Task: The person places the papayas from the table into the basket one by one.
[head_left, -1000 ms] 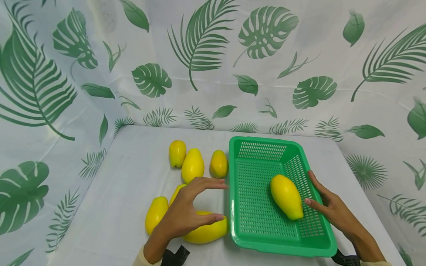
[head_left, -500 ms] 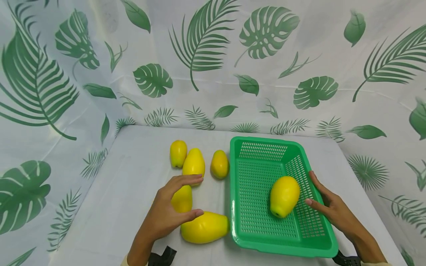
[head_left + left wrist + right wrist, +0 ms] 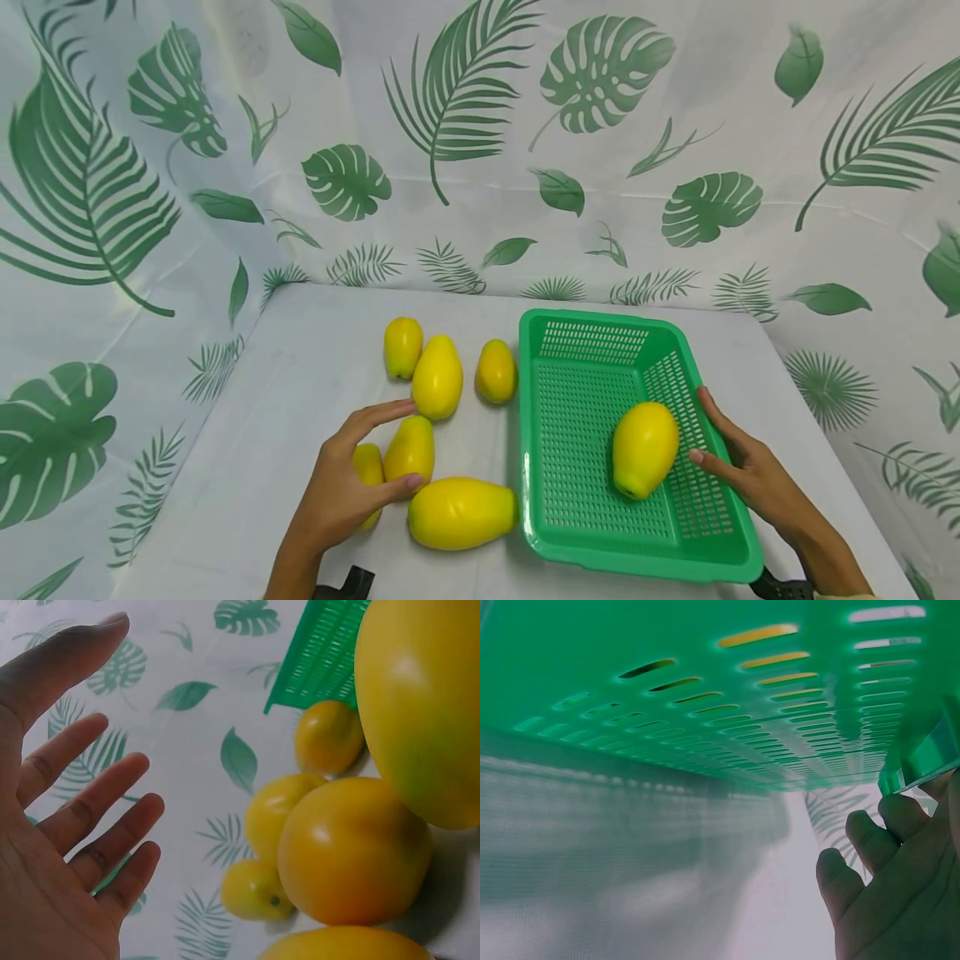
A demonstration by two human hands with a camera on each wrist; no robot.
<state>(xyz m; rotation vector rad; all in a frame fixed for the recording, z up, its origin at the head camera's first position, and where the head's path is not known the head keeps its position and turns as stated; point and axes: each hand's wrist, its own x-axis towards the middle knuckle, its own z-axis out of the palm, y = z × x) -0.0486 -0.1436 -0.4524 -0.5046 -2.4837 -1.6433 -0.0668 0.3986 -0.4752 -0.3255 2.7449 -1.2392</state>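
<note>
My left hand [image 3: 337, 487] hovers with thumb and fingers spread above the table, holding nothing. Below and between its fingertips is a yellow papaya-like fruit [image 3: 410, 450], with another [image 3: 368, 475] partly hidden behind the hand. In the left wrist view, that hand [image 3: 75, 802] is apart from the fruits. My right hand [image 3: 753, 475] grips the right rim of a green plastic basket [image 3: 527, 467], thumb over the inner side. From the right wrist view, the fingers [image 3: 844, 881] curl beneath the rim. One papaya [image 3: 645, 450] lies inside the basket.
A large papaya [image 3: 462, 513] lies near the front, against the basket's left side. Farther back are three more fruits, including a small papaya [image 3: 496, 372] next to the basket. White cloth [image 3: 247, 467] covers the table, with a leaf-print backdrop [image 3: 480, 225] behind.
My left hand has moved leftward from the basket's edge to the fruits, fingers staying spread. The papaya in the basket has rolled and turned. My right hand has stayed on the rim.
</note>
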